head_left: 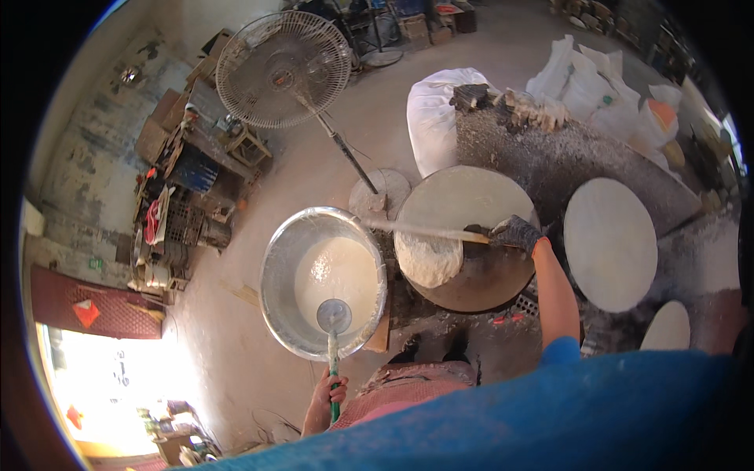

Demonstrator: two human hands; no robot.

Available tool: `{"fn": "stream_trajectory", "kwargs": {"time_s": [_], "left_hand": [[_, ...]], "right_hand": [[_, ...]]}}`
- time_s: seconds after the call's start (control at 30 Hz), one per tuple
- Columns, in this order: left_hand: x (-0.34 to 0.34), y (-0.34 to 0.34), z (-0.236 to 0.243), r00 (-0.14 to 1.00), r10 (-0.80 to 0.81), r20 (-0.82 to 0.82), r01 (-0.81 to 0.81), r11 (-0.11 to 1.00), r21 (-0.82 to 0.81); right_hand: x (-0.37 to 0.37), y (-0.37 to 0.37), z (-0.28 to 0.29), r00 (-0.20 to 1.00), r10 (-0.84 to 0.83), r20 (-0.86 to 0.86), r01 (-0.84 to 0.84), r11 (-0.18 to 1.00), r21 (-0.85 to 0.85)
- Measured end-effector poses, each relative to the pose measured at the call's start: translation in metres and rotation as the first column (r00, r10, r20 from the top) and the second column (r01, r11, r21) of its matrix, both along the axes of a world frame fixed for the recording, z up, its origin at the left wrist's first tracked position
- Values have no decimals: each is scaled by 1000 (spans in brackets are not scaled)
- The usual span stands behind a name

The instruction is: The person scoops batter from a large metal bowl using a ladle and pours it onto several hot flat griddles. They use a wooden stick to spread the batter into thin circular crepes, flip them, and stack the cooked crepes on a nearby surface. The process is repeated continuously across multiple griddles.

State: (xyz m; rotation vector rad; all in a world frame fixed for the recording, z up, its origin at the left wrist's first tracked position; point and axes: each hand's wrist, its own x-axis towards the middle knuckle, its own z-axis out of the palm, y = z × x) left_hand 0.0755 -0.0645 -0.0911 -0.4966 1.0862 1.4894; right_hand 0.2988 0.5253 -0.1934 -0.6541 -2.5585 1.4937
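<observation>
Left hand (333, 388) and dark-gloved right hand (515, 234) are both curled closed. By the left, a green-handled ladle (334, 316) is gripped, its round bowl held over the pale batter (338, 271) in a metal basin (271, 290). By the right, a pale scraper (424, 230) is held by its end across a round griddle (491, 282), where a whitish mound (428, 264) is seen beside it.

Left hand (333, 390) curls low; gloved right hand (515, 234) grips, its bare forearm (556, 294) extended forward.
</observation>
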Motion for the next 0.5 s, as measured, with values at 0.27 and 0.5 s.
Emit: {"fn": "stream_trajectory", "kwargs": {"time_s": [0.27,0.5], "left_hand": [[-67,-44,-30,967,-230,-106,228,973,-31],[-137,-70,-44,916,-402,4,402,916,21]], "right_hand": [[217,-168,81,685,-126,717,160,987,20],[108,-410,20,562,-802,204,607,567,557]]}}
